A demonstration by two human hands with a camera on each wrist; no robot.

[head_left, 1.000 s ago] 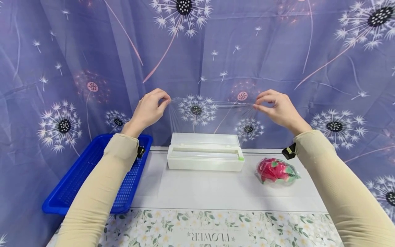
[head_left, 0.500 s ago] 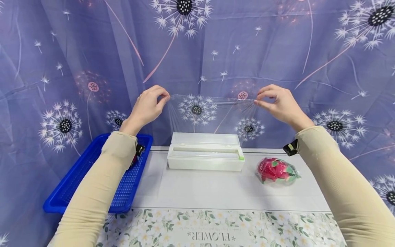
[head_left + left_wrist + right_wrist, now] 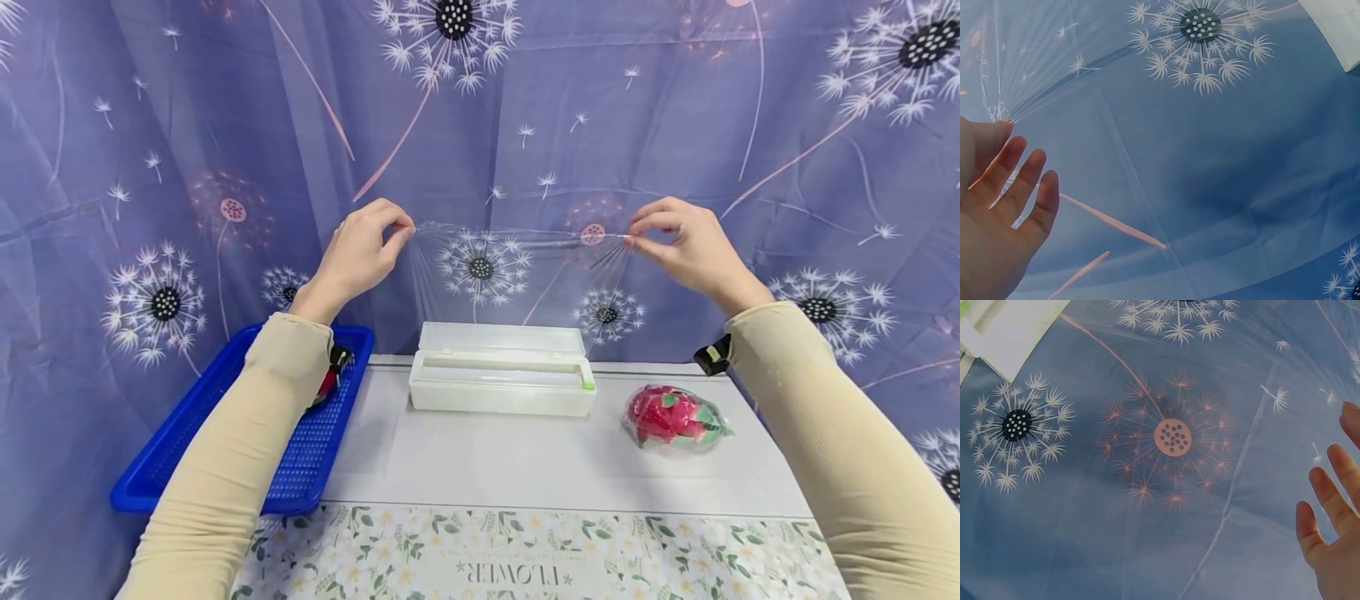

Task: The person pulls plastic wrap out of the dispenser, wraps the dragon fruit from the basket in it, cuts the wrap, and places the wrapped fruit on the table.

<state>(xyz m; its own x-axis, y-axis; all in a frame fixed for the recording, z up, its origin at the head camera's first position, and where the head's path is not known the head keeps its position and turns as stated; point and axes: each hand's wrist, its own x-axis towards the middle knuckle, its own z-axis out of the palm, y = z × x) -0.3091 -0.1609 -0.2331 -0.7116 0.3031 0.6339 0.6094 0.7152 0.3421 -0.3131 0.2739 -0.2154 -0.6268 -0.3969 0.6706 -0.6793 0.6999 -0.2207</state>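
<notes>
A clear sheet of plastic wrap [image 3: 525, 250] stretches upright between the two hands, above a white dispenser box [image 3: 502, 397] whose lid [image 3: 501, 338] stands up at the back. My left hand [image 3: 362, 250] pinches the wrap's upper left corner between thumb and finger. The left wrist view shows the film gathered in creases at the left thumb [image 3: 991, 134]. On the other side my right hand [image 3: 686, 250] pinches the upper right corner. Inside the box lies a pale roll [image 3: 498, 377]. In the right wrist view only part of the right hand's fingers [image 3: 1329, 494] shows at the edge.
A red and green dragon fruit [image 3: 671, 415] in clear film lies on the white table surface [image 3: 495, 462], right of the box. At left, a blue perforated basket [image 3: 303, 467] holds something red, mostly hidden by the left sleeve [image 3: 217, 450]. A purple dandelion curtain [image 3: 480, 150] hangs behind.
Both hands have risen a little with the wrap's top edge, and the right hand has shifted slightly rightward. The red thing in the basket now shows beside the left sleeve.
</notes>
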